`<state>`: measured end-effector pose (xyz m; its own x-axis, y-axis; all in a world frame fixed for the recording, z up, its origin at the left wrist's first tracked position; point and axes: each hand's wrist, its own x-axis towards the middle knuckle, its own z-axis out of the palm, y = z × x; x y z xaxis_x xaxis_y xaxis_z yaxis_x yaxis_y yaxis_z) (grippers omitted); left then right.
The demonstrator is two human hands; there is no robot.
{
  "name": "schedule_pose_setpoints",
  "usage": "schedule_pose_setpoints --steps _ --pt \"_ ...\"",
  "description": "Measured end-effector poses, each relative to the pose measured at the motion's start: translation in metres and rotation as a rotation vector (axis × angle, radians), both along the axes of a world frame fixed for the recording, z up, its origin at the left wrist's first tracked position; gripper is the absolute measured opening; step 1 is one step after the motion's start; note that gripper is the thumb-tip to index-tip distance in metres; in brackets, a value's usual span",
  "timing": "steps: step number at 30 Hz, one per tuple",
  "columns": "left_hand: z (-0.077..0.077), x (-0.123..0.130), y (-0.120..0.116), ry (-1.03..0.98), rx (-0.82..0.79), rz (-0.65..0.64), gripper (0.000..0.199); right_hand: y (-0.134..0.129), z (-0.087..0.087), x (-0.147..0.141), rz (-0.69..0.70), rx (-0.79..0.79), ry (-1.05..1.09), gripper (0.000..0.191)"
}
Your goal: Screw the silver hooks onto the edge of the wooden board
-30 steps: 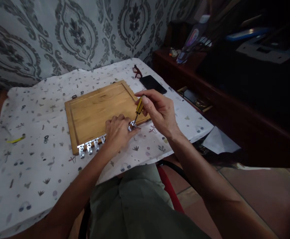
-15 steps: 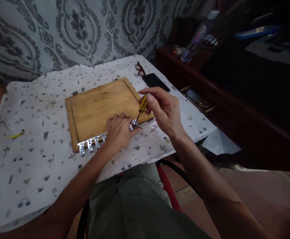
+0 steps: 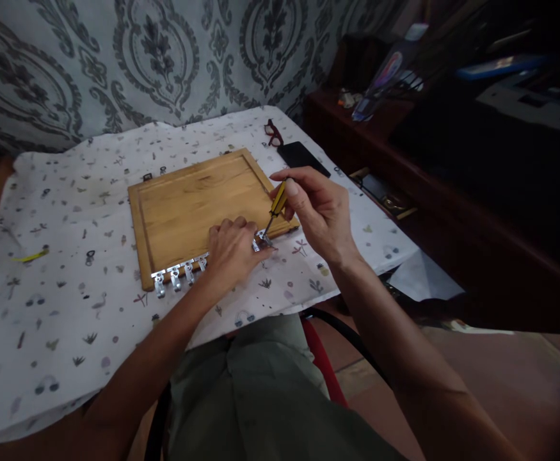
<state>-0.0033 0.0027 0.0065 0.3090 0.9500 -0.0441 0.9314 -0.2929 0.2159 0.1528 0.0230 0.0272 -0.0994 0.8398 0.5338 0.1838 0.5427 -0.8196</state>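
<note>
A wooden board (image 3: 198, 203) with a raised frame lies flat on the patterned cloth. Along its near edge runs a metal hook rail (image 3: 175, 275) with several silvery hooks hanging over the side. My left hand (image 3: 232, 253) is closed over the middle of this rail, its fingers bent onto the board and its thumb pointing right below the hooks. Between the thumb and fingers of my right hand (image 3: 320, 214) is a screwdriver (image 3: 278, 200) with a yellow and black handle. Its shaft slants down to the rail's right end; the tip's exact contact is too small to make out.
Eyeglasses (image 3: 274, 133) and a dark phone (image 3: 303, 158) lie beyond the board's right corner. A yellow item (image 3: 32, 256) and a white cable are at the left. A dark red desk (image 3: 328, 115) with a clear bottle (image 3: 388, 73) stands to the right.
The camera view has shifted slightly. Both hands, the screwdriver and the board keep the same places relative to each other.
</note>
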Motion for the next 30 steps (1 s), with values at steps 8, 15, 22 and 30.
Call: schedule_pose_setpoints --steps 8,15,22,30 --pt "-0.0041 0.0003 -0.0023 -0.02 0.015 -0.003 0.04 0.0006 -0.0012 0.0008 -0.009 -0.001 -0.018 0.033" --pt "-0.0048 0.0012 -0.002 -0.012 0.016 0.002 0.042 0.0001 -0.0021 0.0008 -0.017 0.001 0.009 0.028" --pt "-0.0069 0.0017 -0.0021 -0.034 0.019 -0.005 0.043 -0.0004 -0.0019 0.0005 -0.032 -0.001 -0.003 0.029" --pt "-0.0067 0.0018 -0.0028 -0.035 0.014 -0.011 0.042 -0.0016 -0.0038 0.0025 -0.045 0.005 0.0 0.027"
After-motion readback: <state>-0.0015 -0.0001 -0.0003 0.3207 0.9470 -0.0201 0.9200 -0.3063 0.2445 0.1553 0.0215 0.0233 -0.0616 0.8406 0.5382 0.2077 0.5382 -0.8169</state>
